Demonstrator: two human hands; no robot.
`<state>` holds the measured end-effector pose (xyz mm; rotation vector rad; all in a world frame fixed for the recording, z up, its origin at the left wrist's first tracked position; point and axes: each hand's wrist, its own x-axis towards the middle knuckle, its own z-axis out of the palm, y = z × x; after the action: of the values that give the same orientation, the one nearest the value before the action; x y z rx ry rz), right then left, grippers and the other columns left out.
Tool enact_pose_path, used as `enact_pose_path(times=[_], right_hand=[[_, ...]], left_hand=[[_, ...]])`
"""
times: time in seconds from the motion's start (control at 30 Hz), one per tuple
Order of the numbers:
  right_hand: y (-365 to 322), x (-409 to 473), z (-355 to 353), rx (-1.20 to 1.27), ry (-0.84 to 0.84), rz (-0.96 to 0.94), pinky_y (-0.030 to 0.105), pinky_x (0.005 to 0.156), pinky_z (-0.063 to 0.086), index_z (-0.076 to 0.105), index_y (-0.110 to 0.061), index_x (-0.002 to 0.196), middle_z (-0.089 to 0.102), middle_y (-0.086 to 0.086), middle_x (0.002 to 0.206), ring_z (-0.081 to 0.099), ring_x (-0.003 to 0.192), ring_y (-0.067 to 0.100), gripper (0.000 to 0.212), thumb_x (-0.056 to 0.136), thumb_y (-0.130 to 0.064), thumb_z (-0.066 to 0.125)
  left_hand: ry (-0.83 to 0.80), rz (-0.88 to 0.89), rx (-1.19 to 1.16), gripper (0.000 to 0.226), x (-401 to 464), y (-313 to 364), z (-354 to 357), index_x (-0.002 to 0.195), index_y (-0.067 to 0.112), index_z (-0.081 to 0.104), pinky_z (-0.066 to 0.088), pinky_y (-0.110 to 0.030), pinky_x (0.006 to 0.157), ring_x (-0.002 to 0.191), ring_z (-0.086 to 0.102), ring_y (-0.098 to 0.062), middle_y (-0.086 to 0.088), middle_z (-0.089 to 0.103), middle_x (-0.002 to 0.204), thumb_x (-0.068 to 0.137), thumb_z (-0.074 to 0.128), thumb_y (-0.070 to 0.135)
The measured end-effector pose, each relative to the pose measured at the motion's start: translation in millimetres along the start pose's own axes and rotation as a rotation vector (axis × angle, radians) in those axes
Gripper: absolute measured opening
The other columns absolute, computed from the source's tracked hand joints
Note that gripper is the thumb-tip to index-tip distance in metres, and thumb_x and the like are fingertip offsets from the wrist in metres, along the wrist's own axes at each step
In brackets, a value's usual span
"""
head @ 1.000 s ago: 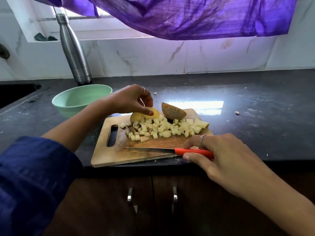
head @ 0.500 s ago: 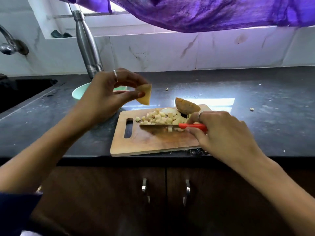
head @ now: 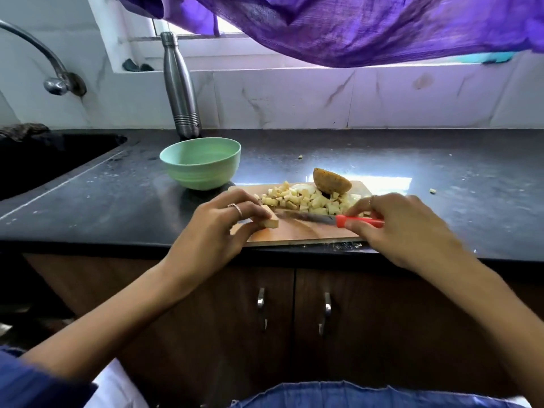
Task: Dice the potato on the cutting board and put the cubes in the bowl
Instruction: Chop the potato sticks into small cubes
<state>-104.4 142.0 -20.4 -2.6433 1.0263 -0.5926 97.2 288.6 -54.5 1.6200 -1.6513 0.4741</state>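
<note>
Head view: left hand (head: 216, 228) pinching potato slice (head: 270, 222), right hand (head: 403, 228) gripping knife (head: 329, 219).

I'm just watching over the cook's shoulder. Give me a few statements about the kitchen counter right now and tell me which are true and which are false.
1. The green bowl already holds potato cubes. False: it looks empty; the cubes lie on the cutting board.
2. The right hand holds a red-handled knife. True.
3. The left hand holds a potato slice. True.
4. The unpeeled potato piece sits in the sink. False: it sits on the board.
</note>
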Motion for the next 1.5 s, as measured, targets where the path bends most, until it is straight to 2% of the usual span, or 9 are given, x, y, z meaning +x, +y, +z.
enact_pose_path(times=[0.2,0.37,0.53,0.63,0.8,0.97,1.2,1.37,1.5], right_hand=[[-10.7,13.6,5.5,0.003,0.108,0.018,0.029,0.068,0.034,0.065,-0.034,0.105,0.062,0.004,0.1,0.053,0.089,0.023,0.019,0.088,-0.041,0.058],[-13.4,-10.6,12.4,0.177,0.145,0.021,0.03,0.068,0.038,0.056,-0.027,0.111,0.062,0.001,0.091,0.055,0.084,0.024,0.018,0.095,-0.03,0.051],[-32.5,-38.5,25.9,0.261,0.035,-0.078,0.012,0.043,0.032,0.047,-0.019,0.111,0.048,-0.012,0.073,0.045,0.056,-0.001,0.015,0.097,-0.024,0.044],[-45.1,-55.7,41.4,0.247,0.056,-0.141,0.012,0.039,0.032,0.044,-0.024,0.125,0.048,-0.014,0.067,0.04,0.044,-0.001,0.029,0.096,-0.026,0.045],[-51.8,-62.2,57.6,0.224,0.071,-0.177,0.015,0.045,0.039,0.035,-0.028,0.139,0.047,-0.016,0.068,0.047,0.05,0.003,0.045,0.096,-0.024,0.045],[-54.3,-63.5,59.0,0.181,0.047,-0.172,0.019,0.05,0.045,0.033,-0.029,0.143,0.051,-0.014,0.074,0.055,0.059,0.007,0.049,0.095,-0.022,0.045],[-53.8,-61.5,58.3,0.186,-0.003,-0.166,0.013,0.042,0.026,0.043,-0.027,0.137,0.042,-0.017,0.058,0.04,0.043,0.003,0.042,0.096,-0.02,0.045],[-53.1,-55.9,56.0,0.231,-0.034,-0.17,0.028,0.045,0.047,0.041,-0.032,0.134,0.054,-0.008,0.063,0.053,0.049,0.008,0.038,0.097,-0.024,0.043],[-57.7,-51.1,53.1,0.209,-0.045,-0.152,0.034,0.051,0.051,0.039,-0.033,0.133,0.056,-0.003,0.069,0.056,0.055,0.015,0.038,0.097,-0.024,0.042]], left_hand=[[-0.167,-0.114,-0.034,0.023,-3.8,-1.5,0.0,0.093,0.011,0.074,0.041,-0.008,0.088,0.094,0.06,0.0,0.003,0.069,0.097,0.078,0.071,0.028],[-0.062,-0.323,-0.013,0.031,-4.8,-0.9,-0.4,0.099,0.015,0.073,0.034,0.001,0.083,0.096,0.055,0.006,0.003,0.068,0.103,0.073,0.077,0.031],[-0.126,-0.46,-0.007,0.05,-7.1,2.8,6.3,0.118,0.023,0.065,0.036,0.001,0.069,0.078,0.055,0.014,-0.004,0.071,0.102,0.072,0.075,0.04],[-0.137,-0.476,-0.028,0.055,-6.5,1.3,10.8,0.124,0.025,0.061,0.034,-0.003,0.091,0.115,0.052,0.003,-0.002,0.062,0.124,0.073,0.074,0.043],[-0.101,-0.493,-0.086,0.069,-6.3,1.6,13.0,0.121,0.028,0.064,0.034,0.003,0.081,0.102,0.053,0.011,0.005,0.067,0.115,0.061,0.063,0.063],[-0.078,-0.518,-0.08,0.07,-6.3,1.5,14.5,0.119,0.028,0.065,0.037,-0.001,0.088,0.107,0.055,0.008,0.011,0.066,0.115,0.059,0.065,0.063],[-0.058,-0.541,-0.087,0.058,-6.0,1.4,13.7,0.115,0.025,0.067,0.04,-0.014,0.096,0.109,0.054,0.008,0.013,0.066,0.114,0.064,0.076,0.052],[-0.064,-0.543,-0.077,0.058,-4.9,-0.6,13.7,0.115,0.024,0.067,0.041,-0.012,0.096,0.107,0.055,0.009,0.014,0.066,0.114,0.065,0.077,0.051],[-0.067,-0.544,-0.07,0.059,-4.5,-2.5,13.9,0.116,0.023,0.067,0.039,-0.009,0.095,0.106,0.054,0.01,0.014,0.066,0.114,0.064,0.078,0.05]])
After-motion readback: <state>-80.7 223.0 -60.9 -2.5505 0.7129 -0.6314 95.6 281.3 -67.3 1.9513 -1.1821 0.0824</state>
